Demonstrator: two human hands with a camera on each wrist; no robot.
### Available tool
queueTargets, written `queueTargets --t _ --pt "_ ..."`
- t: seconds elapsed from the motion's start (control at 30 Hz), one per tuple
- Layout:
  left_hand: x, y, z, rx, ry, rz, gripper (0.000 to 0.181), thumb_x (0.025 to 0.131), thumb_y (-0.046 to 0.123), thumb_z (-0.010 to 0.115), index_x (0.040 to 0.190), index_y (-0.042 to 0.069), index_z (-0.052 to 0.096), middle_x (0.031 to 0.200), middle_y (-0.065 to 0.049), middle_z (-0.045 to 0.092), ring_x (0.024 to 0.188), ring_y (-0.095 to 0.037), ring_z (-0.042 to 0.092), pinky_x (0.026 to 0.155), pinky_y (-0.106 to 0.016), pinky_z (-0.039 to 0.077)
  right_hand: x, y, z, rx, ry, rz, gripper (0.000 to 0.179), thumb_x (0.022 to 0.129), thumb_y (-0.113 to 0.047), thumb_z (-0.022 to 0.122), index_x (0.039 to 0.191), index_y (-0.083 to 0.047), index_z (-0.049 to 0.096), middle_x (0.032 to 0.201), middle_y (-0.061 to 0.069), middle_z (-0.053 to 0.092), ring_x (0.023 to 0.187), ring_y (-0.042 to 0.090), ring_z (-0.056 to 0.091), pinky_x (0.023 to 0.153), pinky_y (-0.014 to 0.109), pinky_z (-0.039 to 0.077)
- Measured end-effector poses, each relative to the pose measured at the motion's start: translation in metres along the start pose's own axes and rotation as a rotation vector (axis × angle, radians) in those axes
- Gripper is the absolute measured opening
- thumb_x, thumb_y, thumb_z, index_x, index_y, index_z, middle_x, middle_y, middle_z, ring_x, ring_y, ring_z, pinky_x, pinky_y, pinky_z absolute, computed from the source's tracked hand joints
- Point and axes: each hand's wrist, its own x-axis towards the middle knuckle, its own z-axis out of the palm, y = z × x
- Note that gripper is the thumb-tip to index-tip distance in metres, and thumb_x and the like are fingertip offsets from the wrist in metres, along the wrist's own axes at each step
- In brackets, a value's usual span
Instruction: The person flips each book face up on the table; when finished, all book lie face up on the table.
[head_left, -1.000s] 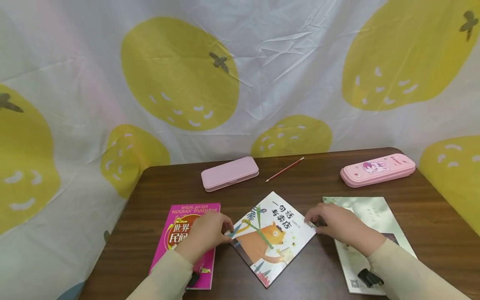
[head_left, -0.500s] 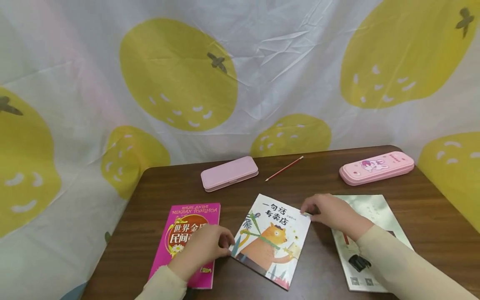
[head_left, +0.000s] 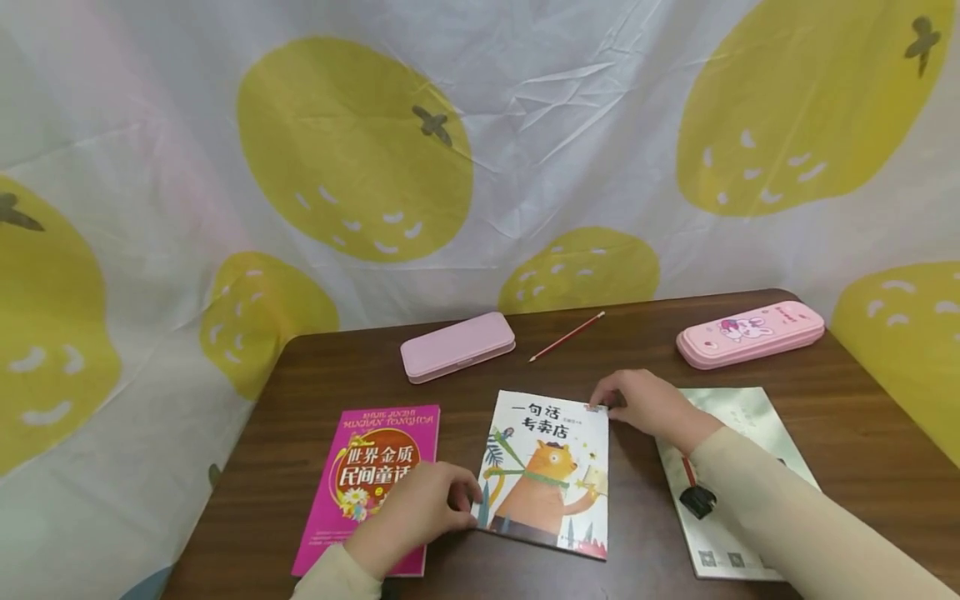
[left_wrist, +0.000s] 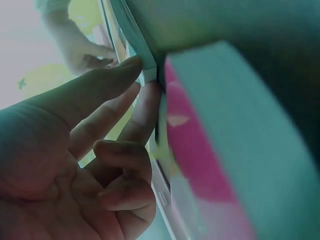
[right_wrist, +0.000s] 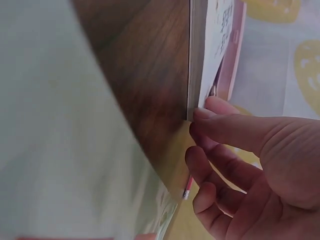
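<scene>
A white picture book (head_left: pixel 542 467) with an orange bear on its cover lies face up in the middle of the table, nearly straight to me. My left hand (head_left: pixel 433 504) pinches its near left corner between thumb and fingertips. At the far right corner, my right hand (head_left: pixel 641 408) pinches the book the same way. In the right wrist view, the thumb and a fingertip meet at the corner of the thick page block (right_wrist: pixel 196 60). The left wrist view shows the thumb (left_wrist: pixel 107 80) against the book's edge, with the other fingers curled loosely below.
A pink book (head_left: pixel 375 467) lies left, partly under my left forearm. A pale green book (head_left: pixel 738 433) lies right, under my right forearm. Behind are a plain pink pencil case (head_left: pixel 459 346), a red pencil (head_left: pixel 566 337) and a rabbit-printed pencil case (head_left: pixel 750 335). A lemon-patterned cloth (head_left: pixel 570 167) hangs behind the table (head_left: pixel 300 367).
The white book has turned counterclockwise from a diamond pose to nearly upright. My right hand has moved left and away from me with its corner; my left hand has shifted slightly right and nearer.
</scene>
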Motion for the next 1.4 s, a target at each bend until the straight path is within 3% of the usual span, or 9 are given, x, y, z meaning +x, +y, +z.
queueTargets --t 0.1,0.4,0.63,0.9,1.03,1.2,1.4 --pt "-0.004 0.002 0.006 -0.015 0.011 0.006 0.021 0.075 0.019 0.091 0.087 0.022 0.074 0.065 0.017 0.061 0.061 0.004 0.050 0.060 -0.021 0.041 0.005 0.001 0.003 -0.001 -0.003 0.002 0.028 0.086 0.003 0.076 0.093 -0.024 0.079 0.092 -0.003 0.075 0.090 0.018 0.068 0.080 0.043 0.056" --pt "-0.006 0.011 0.017 -0.030 0.043 0.002 0.022 0.074 0.024 0.092 0.084 0.024 0.072 0.064 0.019 0.061 0.058 0.006 0.049 0.058 -0.019 0.039 0.019 0.003 0.004 -0.043 0.038 -0.098 0.028 0.087 0.004 0.075 0.097 -0.022 0.079 0.099 -0.002 0.075 0.098 0.024 0.070 0.086 0.047 0.057" --pt "-0.006 0.017 0.020 -0.013 0.045 0.024 0.021 0.075 0.024 0.091 0.085 0.023 0.072 0.065 0.019 0.061 0.058 0.007 0.048 0.056 -0.018 0.039 0.015 0.008 0.000 -0.026 0.027 -0.123 0.025 0.086 0.002 0.077 0.101 -0.018 0.079 0.105 0.001 0.076 0.103 0.027 0.070 0.091 0.049 0.056" --pt "0.000 0.027 0.018 0.139 0.067 0.054 0.021 0.073 0.031 0.090 0.087 0.027 0.075 0.079 0.013 0.058 0.071 0.001 0.049 0.062 -0.020 0.041 -0.020 0.021 -0.020 0.017 0.043 -0.074 0.020 0.088 -0.010 0.080 0.107 -0.017 0.077 0.113 0.002 0.075 0.110 0.029 0.069 0.092 0.051 0.055" --pt "0.014 0.036 0.021 0.084 0.019 0.096 0.020 0.077 0.028 0.088 0.093 0.025 0.076 0.085 0.013 0.063 0.076 0.000 0.055 0.070 -0.020 0.046 -0.043 0.044 -0.031 0.050 0.082 -0.037 0.021 0.086 -0.008 0.081 0.105 -0.015 0.077 0.114 0.005 0.074 0.110 0.032 0.068 0.093 0.054 0.054" --pt "0.027 0.049 0.026 0.021 -0.044 0.140 0.023 0.079 0.024 0.087 0.098 0.024 0.075 0.092 0.012 0.069 0.087 0.000 0.060 0.081 -0.021 0.049 -0.065 0.078 -0.042 0.066 0.081 0.074 0.023 0.086 -0.010 0.081 0.107 -0.017 0.076 0.119 0.010 0.073 0.116 0.037 0.065 0.100 0.063 0.048" --pt "0.038 0.067 0.044 0.026 -0.081 0.226 0.024 0.080 0.023 0.086 0.101 0.026 0.074 0.096 0.014 0.070 0.088 0.003 0.058 0.081 -0.017 0.047 -0.096 0.122 -0.056 0.039 0.081 0.080 0.025 0.086 -0.012 0.082 0.109 -0.016 0.076 0.128 0.021 0.069 0.124 0.048 0.059 0.101 0.069 0.043"
